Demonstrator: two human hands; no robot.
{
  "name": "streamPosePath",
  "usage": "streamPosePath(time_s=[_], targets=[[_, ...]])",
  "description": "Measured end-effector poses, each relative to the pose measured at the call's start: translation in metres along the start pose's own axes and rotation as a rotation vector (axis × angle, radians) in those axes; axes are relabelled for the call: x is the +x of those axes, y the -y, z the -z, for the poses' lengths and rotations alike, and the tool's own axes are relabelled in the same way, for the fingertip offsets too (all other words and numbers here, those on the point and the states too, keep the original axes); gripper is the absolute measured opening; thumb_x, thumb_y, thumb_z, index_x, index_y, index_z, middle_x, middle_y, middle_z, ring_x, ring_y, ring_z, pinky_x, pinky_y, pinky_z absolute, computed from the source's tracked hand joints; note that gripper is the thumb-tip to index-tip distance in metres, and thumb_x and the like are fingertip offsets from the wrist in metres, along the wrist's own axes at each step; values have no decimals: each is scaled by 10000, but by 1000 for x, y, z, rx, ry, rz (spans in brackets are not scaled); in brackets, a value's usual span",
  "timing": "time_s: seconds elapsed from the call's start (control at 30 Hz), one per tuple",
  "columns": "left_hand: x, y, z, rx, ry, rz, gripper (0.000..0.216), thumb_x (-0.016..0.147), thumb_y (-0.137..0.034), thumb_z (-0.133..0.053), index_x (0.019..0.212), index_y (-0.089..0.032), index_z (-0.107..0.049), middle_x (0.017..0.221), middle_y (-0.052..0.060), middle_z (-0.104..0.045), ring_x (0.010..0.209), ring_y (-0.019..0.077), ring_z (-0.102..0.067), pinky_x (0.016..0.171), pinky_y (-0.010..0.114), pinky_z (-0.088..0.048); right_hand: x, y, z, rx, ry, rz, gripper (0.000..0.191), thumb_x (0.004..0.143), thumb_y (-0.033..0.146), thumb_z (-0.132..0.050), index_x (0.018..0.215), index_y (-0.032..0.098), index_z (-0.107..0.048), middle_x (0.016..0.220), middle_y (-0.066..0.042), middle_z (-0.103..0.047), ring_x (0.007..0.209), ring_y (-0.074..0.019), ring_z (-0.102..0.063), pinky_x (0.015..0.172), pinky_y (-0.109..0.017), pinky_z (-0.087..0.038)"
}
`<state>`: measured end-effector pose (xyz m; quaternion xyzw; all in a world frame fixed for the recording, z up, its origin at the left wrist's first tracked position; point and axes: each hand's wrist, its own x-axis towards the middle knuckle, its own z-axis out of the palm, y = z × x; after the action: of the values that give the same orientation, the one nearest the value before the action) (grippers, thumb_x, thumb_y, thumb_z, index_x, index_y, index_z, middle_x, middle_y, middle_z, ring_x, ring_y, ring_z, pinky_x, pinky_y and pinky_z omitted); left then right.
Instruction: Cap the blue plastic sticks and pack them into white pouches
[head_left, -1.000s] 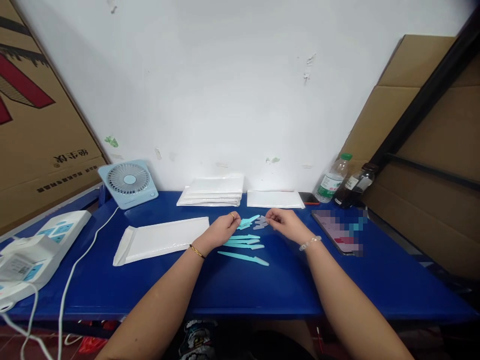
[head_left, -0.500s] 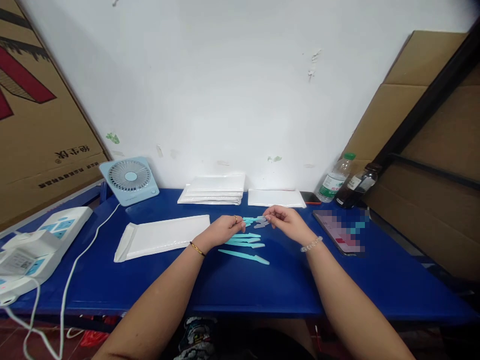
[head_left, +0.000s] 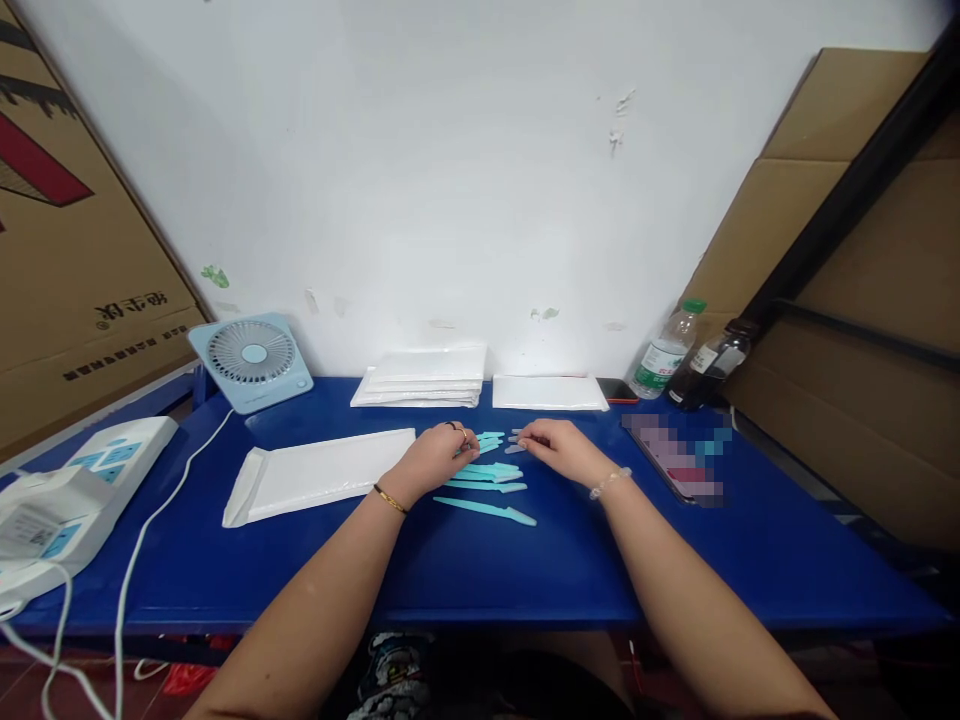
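Several turquoise eyebrow razors lie on the blue table, handles to the left; the nearest razor (head_left: 486,510) is apart from the others. My left hand (head_left: 442,455), wearing a ring and a gold bangle, is closed at the handle end of the farther razors (head_left: 491,440), pinching one; its fingertips partly hide the handles. Facing it, my right hand (head_left: 555,447), with a beaded bracelet, has thumb and fingers pinched together at the small clear blade caps (head_left: 514,449). The cap between the fingers is mostly hidden.
A white padded envelope (head_left: 322,475) lies to the left. Against the wall are an envelope stack (head_left: 420,378) and another envelope (head_left: 550,392). A fan (head_left: 255,355) and power strip (head_left: 112,470) stand left; a phone (head_left: 667,460) and bottles (head_left: 667,350) are right.
My right hand has drawn slightly left and my left hand has pulled back a little, leaving a gap between the razors and the caps. The view has shifted slightly.
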<state>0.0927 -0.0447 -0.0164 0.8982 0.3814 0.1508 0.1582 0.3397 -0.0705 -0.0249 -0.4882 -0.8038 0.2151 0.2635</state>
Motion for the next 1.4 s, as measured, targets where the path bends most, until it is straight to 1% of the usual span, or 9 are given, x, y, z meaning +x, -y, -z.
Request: streamPosePath(time_s=[0.1,0.27,0.5,0.67,0.83,1.03,1.17,1.27,1.4], targets=[[1,3,-4,55,59,27,181,796,-328,-553,852,-210,-678,868,41,-636,811,179,-567,699,252,-405,4,-11,-6,-180,-16,35,137,823,235,-568,903,190,-670,878,-51,-601,718,-142,-566,663,-260,-425],[2,6,-9,8,99,70,151,779,-301,-556,763,-200,-667,793,37,-641,759,178,-573,620,246,-389,6,-13,-11,-255,35,25,64,787,165,-567,768,172,-628,839,-41,-571,643,-117,-522,605,-240,-390],[-1,-9,-8,46,65,57,245,747,-424,-616,851,-207,-667,885,50,-659,822,207,-585,674,264,-402,0,-6,2,-24,-3,-73,107,838,260,-515,840,193,-598,647,19,-572,575,-118,-497,551,-229,-367],[-2,-17,-11,29,113,133,144,712,-343,-630,770,-214,-656,857,40,-662,819,207,-581,662,256,-399,-1,-4,5,40,-32,-112,136,828,261,-510,849,184,-619,662,4,-599,580,-120,-524,555,-234,-388],[-2,-16,-12,-1,84,151,133,784,-327,-564,791,-204,-613,827,29,-659,766,182,-584,646,247,-385,-2,-1,7,180,20,-174,198,804,358,-569,813,164,-607,602,3,-586,556,-130,-556,531,-235,-409],[-1,-11,-10,-89,-11,165,201,827,-397,-528,880,-213,-590,785,11,-646,709,165,-581,582,237,-356,-2,-3,11,176,-9,-171,229,778,394,-596,772,165,-601,596,13,-562,529,-111,-505,489,-220,-371],[-1,-9,-11,-79,34,133,255,826,-430,-523,749,-209,-622,707,7,-636,649,150,-560,562,242,-339,-2,-5,13,147,-46,-176,224,766,386,-602,766,162,-616,602,13,-558,537,-109,-486,490,-219,-360],[-1,-9,-14,-33,30,142,150,776,-357,-585,776,-217,-641,730,9,-647,678,153,-563,576,240,-337,-2,-4,12,133,-39,-177,213,769,374,-595,766,163,-620,609,15,-553,541,-108,-476,498,-221,-359],[-1,-10,-16,-18,54,182,140,724,-344,-632,784,-219,-656,800,22,-664,718,164,-576,575,242,-348,-1,-3,10,101,-20,-164,198,772,359,-590,753,164,-621,605,16,-548,544,-107,-467,504,-219,-356]])
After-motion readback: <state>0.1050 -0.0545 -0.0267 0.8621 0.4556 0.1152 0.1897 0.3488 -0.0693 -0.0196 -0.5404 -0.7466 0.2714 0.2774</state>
